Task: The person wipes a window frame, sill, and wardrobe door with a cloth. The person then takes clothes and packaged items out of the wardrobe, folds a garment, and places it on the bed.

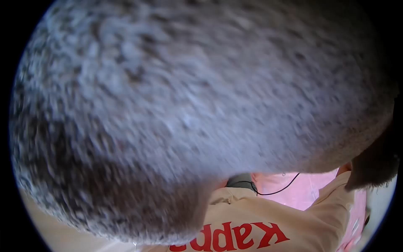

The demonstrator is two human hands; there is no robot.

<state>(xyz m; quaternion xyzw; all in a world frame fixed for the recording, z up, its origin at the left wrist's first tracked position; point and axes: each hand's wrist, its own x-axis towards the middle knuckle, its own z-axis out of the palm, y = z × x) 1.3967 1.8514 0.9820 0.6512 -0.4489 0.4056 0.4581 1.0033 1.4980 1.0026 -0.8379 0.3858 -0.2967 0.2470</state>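
A grey, fuzzy cloth [201, 109] with a towel-like pile fills most of the head view, very close to the camera and blurred. Its lower edge hangs in folds, and a darker flap [375, 164] of fuzzy cloth droops at the right. My hands are both hidden behind the cloth. Only a thin strip of bare arm [345, 168] shows at the right, between my beige sleeve and the cloth's edge.
Below the cloth is my beige shirt [302, 218] with red lettering [239, 237]. A thin black cable [277, 193] curves over a pink surface [300, 189]. Some dark grey material [241, 180] shows beside it. Pale floor lies at the lower left.
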